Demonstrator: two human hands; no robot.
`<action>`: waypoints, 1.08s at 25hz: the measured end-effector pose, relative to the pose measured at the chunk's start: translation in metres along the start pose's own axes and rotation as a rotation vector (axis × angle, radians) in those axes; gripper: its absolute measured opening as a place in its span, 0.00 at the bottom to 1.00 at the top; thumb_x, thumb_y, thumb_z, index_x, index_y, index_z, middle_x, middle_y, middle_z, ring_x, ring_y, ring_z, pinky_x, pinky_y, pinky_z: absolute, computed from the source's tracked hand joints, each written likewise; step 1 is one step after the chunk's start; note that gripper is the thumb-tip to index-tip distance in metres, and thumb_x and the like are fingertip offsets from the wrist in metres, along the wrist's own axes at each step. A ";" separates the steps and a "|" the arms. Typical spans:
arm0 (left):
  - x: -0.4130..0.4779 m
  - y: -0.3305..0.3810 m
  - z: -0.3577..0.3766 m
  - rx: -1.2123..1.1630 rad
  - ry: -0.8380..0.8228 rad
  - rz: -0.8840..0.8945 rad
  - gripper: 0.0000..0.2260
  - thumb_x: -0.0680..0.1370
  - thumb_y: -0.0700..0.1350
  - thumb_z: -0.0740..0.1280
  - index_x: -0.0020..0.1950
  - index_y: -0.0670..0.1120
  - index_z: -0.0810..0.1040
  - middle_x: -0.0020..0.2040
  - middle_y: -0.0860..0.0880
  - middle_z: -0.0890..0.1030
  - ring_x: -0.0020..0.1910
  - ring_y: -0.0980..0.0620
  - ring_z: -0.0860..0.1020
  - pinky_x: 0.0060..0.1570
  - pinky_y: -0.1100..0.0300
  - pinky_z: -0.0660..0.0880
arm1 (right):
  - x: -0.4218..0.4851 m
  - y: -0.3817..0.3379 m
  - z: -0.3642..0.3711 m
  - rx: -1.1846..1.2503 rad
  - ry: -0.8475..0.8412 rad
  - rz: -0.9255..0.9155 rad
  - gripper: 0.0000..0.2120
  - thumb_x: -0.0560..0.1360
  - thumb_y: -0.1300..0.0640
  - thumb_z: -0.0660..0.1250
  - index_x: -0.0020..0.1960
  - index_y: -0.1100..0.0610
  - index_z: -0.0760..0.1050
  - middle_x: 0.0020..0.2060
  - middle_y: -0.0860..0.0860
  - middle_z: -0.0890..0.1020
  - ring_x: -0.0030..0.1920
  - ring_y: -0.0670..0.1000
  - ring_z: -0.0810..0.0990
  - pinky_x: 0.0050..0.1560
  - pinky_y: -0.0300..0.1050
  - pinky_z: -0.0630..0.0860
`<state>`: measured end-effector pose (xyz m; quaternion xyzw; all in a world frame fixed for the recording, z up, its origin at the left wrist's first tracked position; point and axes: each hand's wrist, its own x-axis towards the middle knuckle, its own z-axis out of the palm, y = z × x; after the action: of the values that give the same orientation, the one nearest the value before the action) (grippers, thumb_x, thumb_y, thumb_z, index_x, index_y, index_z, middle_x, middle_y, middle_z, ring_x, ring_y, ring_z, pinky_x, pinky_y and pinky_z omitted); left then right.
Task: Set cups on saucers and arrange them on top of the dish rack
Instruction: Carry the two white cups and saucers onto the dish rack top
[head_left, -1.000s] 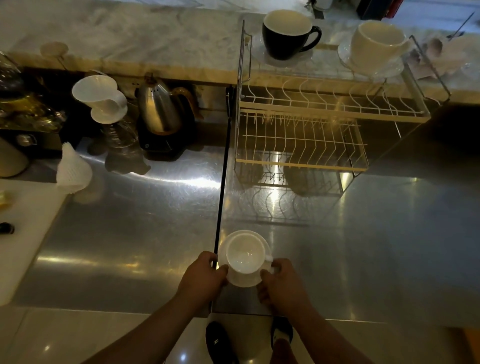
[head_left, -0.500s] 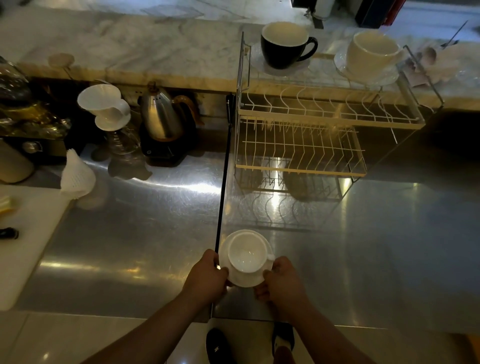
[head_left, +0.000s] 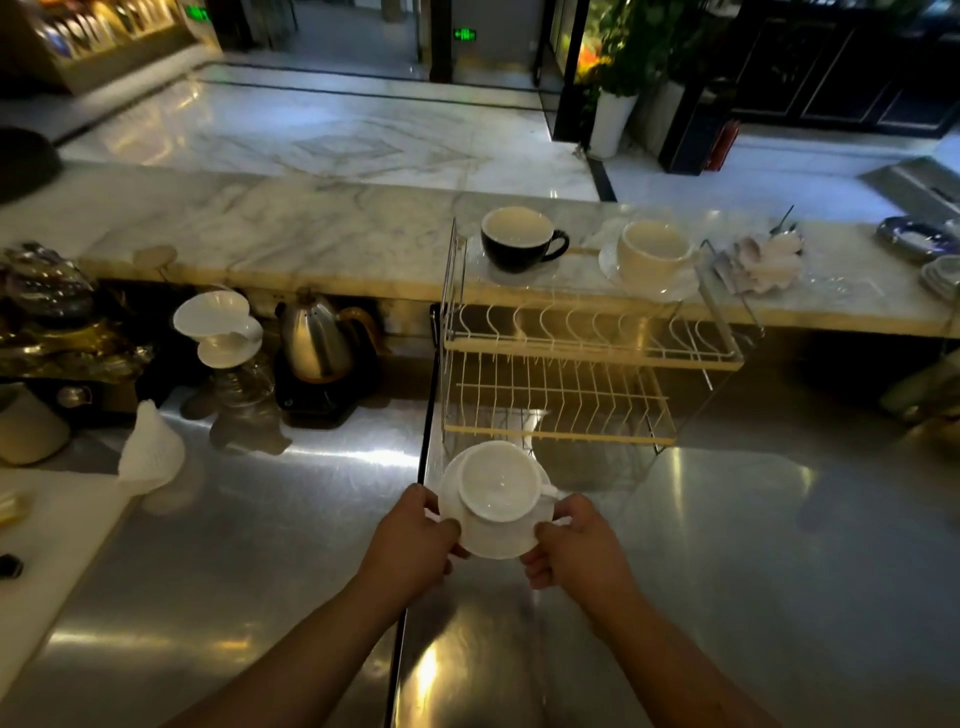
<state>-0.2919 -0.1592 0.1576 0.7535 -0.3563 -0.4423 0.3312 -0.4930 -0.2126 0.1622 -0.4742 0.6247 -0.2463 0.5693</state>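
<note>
A white cup sits on a white saucer, held above the steel counter in front of the dish rack. My left hand grips the saucer's left rim and my right hand grips its right rim. On the rack's top level stand a black cup on a clear saucer and a cream cup on a white saucer.
A steel kettle on a black base and a white dripper over a glass carafe stand left of the rack. A white paper filter lies on the counter. A marble ledge runs behind. Crumpled napkins lie right of the rack.
Both hands have lifted the cup and saucer off the counter and toward the rack. The camera has tilted up, showing the room beyond the ledge.
</note>
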 end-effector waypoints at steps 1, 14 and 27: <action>0.000 0.013 -0.002 0.000 0.000 0.021 0.08 0.76 0.44 0.70 0.50 0.52 0.72 0.34 0.55 0.87 0.27 0.54 0.84 0.24 0.63 0.75 | -0.001 -0.011 -0.005 -0.003 0.001 -0.018 0.05 0.77 0.65 0.64 0.51 0.57 0.72 0.30 0.60 0.85 0.29 0.56 0.84 0.27 0.47 0.80; 0.004 0.161 -0.001 -0.032 0.009 0.162 0.07 0.75 0.42 0.69 0.50 0.47 0.72 0.35 0.50 0.87 0.24 0.56 0.80 0.24 0.61 0.75 | 0.004 -0.137 -0.086 0.042 0.017 -0.120 0.07 0.78 0.67 0.62 0.55 0.63 0.73 0.39 0.69 0.84 0.27 0.54 0.81 0.28 0.47 0.80; 0.047 0.241 0.053 -0.071 0.089 0.163 0.05 0.78 0.41 0.68 0.51 0.48 0.74 0.34 0.51 0.87 0.23 0.56 0.80 0.23 0.62 0.75 | 0.083 -0.188 -0.164 -0.034 -0.063 -0.175 0.04 0.79 0.64 0.64 0.54 0.60 0.74 0.32 0.60 0.86 0.29 0.56 0.85 0.27 0.45 0.81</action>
<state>-0.3818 -0.3344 0.3128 0.7288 -0.3853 -0.3922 0.4080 -0.5809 -0.4040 0.3193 -0.5441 0.5669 -0.2693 0.5568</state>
